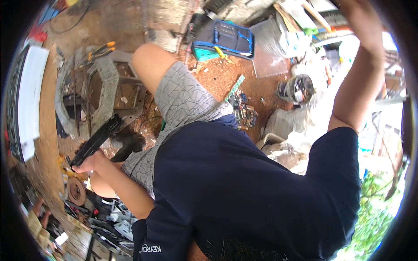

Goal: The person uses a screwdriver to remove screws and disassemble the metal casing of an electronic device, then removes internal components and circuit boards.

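My left hand (89, 162) grips one end of a long black plastic part (99, 138), fingers wrapped round it. The part slants up and to the right, its far end beside a grey angular metal frame (109, 78). Pliers with yellow-orange handles (101, 50) rest on top of this frame. High at the right, my raised right hand (359, 19) is blurred and partly cut off by the picture's edge. Its fingers cannot be made out, nor whether it holds anything. Beneath it lie pale plastic bags (285, 39) and loose scrap.
An open black-and-blue tool case (228, 37) lies beyond my knee. Small circuit parts (244, 114) and a green strip (235, 87) are on the brown ground, near a bucket (300, 89) of scrap. A white panel (35, 87) stands far left; dark scrap (113, 226) is piled lower left.
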